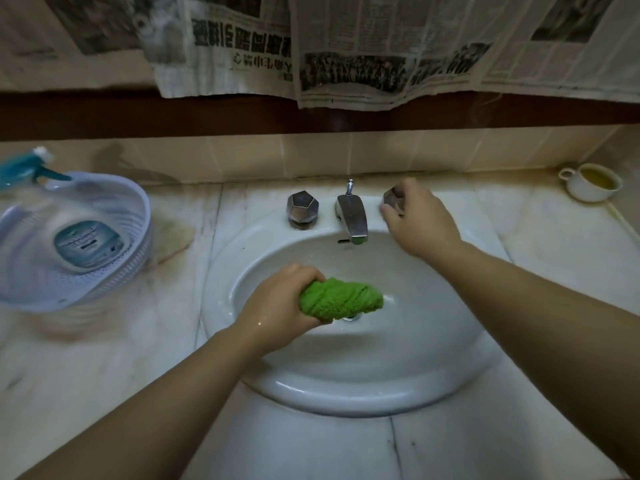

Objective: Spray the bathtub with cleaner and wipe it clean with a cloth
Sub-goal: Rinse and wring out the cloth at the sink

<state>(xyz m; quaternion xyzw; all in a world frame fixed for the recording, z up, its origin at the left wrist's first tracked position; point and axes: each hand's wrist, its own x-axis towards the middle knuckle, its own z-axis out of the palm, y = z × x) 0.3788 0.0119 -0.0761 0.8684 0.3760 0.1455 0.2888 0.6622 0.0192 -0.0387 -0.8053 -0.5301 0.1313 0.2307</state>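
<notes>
At far left a spray bottle [83, 237], label blurred unreadable, lies in a basket [138, 216]. Centre, the left hand [277, 306] squeezes the green cloth [341, 299] over the sink [346, 393]. The right hand [420, 220] grips the right tap knob [393, 199].

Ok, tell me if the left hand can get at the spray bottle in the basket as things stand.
Probably not yet. The left hand is gripping the green cloth over the sink, so it is occupied. The path to the spray bottle in the basket looks free across bare counter, once the cloth is put down.
</notes>
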